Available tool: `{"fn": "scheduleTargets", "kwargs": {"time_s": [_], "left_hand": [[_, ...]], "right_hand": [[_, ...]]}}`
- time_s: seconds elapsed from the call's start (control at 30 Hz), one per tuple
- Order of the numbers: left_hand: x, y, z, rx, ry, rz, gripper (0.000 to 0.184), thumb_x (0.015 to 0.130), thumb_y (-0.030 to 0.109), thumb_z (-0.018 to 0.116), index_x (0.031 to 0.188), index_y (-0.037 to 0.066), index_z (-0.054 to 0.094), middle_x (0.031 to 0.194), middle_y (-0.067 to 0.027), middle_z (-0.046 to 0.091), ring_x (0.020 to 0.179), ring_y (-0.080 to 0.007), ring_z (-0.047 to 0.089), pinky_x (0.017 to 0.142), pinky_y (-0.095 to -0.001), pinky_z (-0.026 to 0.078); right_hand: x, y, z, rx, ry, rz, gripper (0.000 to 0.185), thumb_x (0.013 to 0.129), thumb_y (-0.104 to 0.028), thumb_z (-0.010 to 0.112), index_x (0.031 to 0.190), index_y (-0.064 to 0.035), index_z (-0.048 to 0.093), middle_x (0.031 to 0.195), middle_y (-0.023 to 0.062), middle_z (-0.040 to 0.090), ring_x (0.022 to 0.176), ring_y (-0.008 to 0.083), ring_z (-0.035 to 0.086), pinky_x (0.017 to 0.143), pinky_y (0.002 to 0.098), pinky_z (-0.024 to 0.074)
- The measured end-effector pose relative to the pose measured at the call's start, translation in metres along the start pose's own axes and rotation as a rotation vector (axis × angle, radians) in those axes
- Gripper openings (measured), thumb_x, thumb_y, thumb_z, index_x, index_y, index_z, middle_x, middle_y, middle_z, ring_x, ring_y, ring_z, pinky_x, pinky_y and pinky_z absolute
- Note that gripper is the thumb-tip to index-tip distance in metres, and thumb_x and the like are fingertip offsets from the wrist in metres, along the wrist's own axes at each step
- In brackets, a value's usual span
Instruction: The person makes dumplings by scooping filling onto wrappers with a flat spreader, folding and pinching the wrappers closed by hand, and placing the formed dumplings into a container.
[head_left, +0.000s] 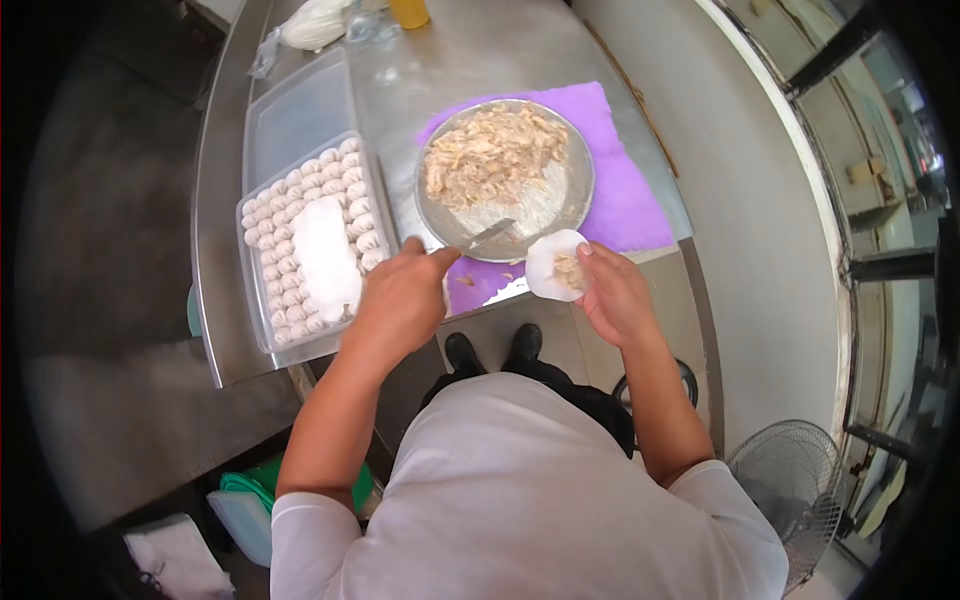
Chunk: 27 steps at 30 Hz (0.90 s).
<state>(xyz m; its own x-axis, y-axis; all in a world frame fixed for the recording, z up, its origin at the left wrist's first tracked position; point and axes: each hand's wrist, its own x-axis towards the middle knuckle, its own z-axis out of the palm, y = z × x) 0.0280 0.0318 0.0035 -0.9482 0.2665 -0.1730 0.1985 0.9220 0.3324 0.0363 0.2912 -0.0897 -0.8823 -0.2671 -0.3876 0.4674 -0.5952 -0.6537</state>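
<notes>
My left hand (pixel 403 300) is closed round the handle of a flat metal spreader (pixel 490 234), whose blade lies over the near rim of a round metal bowl (pixel 421 210). Chunky pale filling (pixel 495 150) covers the far and left part of the bowl. Just right of the bowl's near edge, my right hand (pixel 615 290) holds a round white dough wrapper (pixel 541 266), thumb on its edge, with a little filling on it. To the left, a clear plastic tray (pixel 262 335) holds several rows of pleated dumplings (pixel 290 298), and a white floury piece (pixel 325 255) lies on top of them.
A purple cloth (pixel 625 190) lies under the bowl on the steel table (pixel 395 75). A clear lid (pixel 300 115) sits behind the tray. At the far edge are a white bag (pixel 318 24) and a yellow container (pixel 409 12). A fan (pixel 790 480) stands at the lower right.
</notes>
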Motion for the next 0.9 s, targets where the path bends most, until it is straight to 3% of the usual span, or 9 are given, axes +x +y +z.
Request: {"fn": "scheduleTargets", "kwargs": {"time_s": [0.13, 0.2, 0.23, 0.3, 0.4, 0.6, 0.67, 0.73, 0.9], "left_hand": [[0.030, -0.015, 0.037, 0.110, 0.062, -0.069, 0.037, 0.094, 0.009, 0.060, 0.130, 0.004, 0.066, 0.104, -0.0230, 0.064, 0.088, -0.0398, 0.065, 0.081, -0.0449, 0.052], [0.025, -0.007, 0.037, -0.361, 0.217, 0.002, 0.035, 0.100, 0.017, 0.060, 0.131, 0.003, 0.063, 0.112, -0.0158, 0.066, 0.094, -0.0313, 0.068, 0.085, -0.0417, 0.054], [0.023, 0.001, 0.041, -0.362, 0.219, -0.003, 0.035, 0.100, 0.017, 0.060, 0.131, 0.003, 0.063, 0.112, -0.0158, 0.066, 0.094, -0.0313, 0.068, 0.085, -0.0417, 0.054], [0.017, 0.013, 0.049, -1.809, -0.193, -0.275, 0.032, 0.103, 0.024, 0.060, 0.126, 0.001, 0.062, 0.113, -0.0098, 0.068, 0.095, -0.0214, 0.069, 0.084, -0.0368, 0.058], [0.016, 0.001, 0.054, -1.819, -0.127, -0.337, 0.025, 0.102, 0.020, 0.061, 0.120, 0.002, 0.062, 0.113, -0.0080, 0.069, 0.096, -0.0159, 0.069, 0.080, -0.0321, 0.060], [-0.024, -0.026, 0.024, -2.038, -0.161, -0.461, 0.019, 0.099, 0.010, 0.064, 0.115, 0.000, 0.061, 0.112, -0.0107, 0.068, 0.094, -0.0180, 0.070, 0.079, -0.0306, 0.061], [-0.040, -0.035, 0.014, -2.088, -0.170, -0.469, 0.022, 0.097, 0.008, 0.064, 0.117, -0.001, 0.060, 0.112, -0.0114, 0.068, 0.094, -0.0186, 0.070, 0.079, -0.0312, 0.061], [-0.061, -0.043, 0.005, -2.049, -0.212, -0.205, 0.037, 0.090, -0.001, 0.066, 0.125, -0.002, 0.056, 0.115, -0.0125, 0.068, 0.098, -0.0200, 0.070, 0.081, -0.0305, 0.061], [-0.101, -0.026, 0.023, -2.147, 0.056, -0.012, 0.063, 0.079, -0.012, 0.071, 0.138, 0.000, 0.051, 0.123, -0.0125, 0.067, 0.108, -0.0209, 0.069, 0.086, -0.0327, 0.060]], "right_hand": [[-0.006, -0.012, 0.026, 0.035, -0.080, 0.003, 0.035, 0.104, -0.014, 0.054, 0.131, 0.0089, 0.054, 0.123, 0.0155, 0.065, 0.113, 0.0247, 0.066, 0.101, 0.0396, 0.0517], [-0.006, -0.015, 0.043, 0.170, -0.113, -0.016, 0.034, 0.103, -0.015, 0.055, 0.128, 0.0075, 0.057, 0.120, 0.0136, 0.067, 0.117, 0.0243, 0.064, 0.098, 0.0424, 0.0521], [-0.004, -0.015, 0.050, 0.168, -0.116, -0.011, 0.034, 0.103, -0.015, 0.055, 0.128, 0.0075, 0.057, 0.120, 0.0136, 0.067, 0.117, 0.0243, 0.064, 0.098, 0.0424, 0.0521], [0.001, -0.010, 0.063, 0.091, -0.073, 0.020, 0.033, 0.100, -0.008, 0.057, 0.130, 0.0058, 0.057, 0.118, 0.0122, 0.068, 0.106, 0.0213, 0.067, 0.094, 0.0347, 0.0527], [0.003, 0.000, 0.079, -0.330, -0.126, -0.106, 0.041, 0.094, -0.002, 0.061, 0.135, 0.0027, 0.055, 0.126, 0.0128, 0.061, 0.111, 0.0220, 0.062, 0.090, 0.0300, 0.0510], [-0.006, 0.012, 0.087, -0.884, -0.302, -0.443, 0.056, 0.087, 0.002, 0.064, 0.142, 0.0003, 0.052, 0.123, 0.0124, 0.049, 0.112, 0.0195, 0.053, 0.087, 0.0282, 0.0488], [-0.011, 0.015, 0.094, -0.912, -0.349, -0.497, 0.055, 0.088, 0.003, 0.063, 0.142, 0.0006, 0.051, 0.121, 0.0119, 0.049, 0.109, 0.0187, 0.053, 0.087, 0.0287, 0.0489], [-0.021, 0.016, 0.105, -0.939, -0.389, -0.562, 0.054, 0.089, 0.004, 0.062, 0.142, 0.0010, 0.050, 0.118, 0.0114, 0.049, 0.106, 0.0179, 0.052, 0.086, 0.0292, 0.0490], [-0.050, 0.025, 0.147, -0.469, -0.535, -0.301, 0.052, 0.093, 0.007, 0.060, 0.142, 0.0041, 0.043, 0.125, 0.0121, 0.052, 0.115, 0.0159, 0.054, 0.096, 0.0299, 0.0473]]}}
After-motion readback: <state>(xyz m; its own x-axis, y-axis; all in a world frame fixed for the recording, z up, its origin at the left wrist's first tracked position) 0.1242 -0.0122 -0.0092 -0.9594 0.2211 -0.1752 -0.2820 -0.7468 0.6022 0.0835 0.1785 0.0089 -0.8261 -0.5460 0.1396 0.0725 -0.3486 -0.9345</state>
